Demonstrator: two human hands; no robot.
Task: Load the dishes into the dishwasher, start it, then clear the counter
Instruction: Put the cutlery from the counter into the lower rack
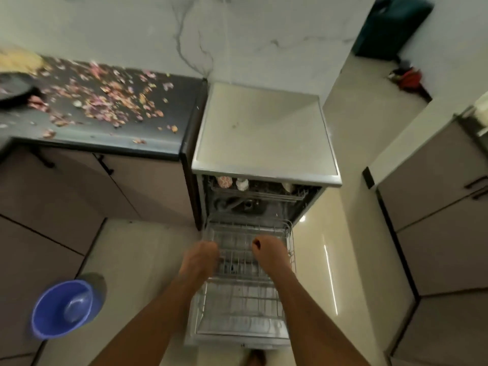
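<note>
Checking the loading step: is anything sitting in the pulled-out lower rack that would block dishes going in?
Nothing visible does. The lower rack looks bare between the left hand and right hand, which reach into it. The only dishes seen are cups in the upper rack.

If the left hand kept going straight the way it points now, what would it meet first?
The left hand points forward over the pulled-out lower rack, toward the open dishwasher. It would most likely meet the rack's far wires first, then the tub floor. Depth is unclear, and blur hides its grip.
</note>
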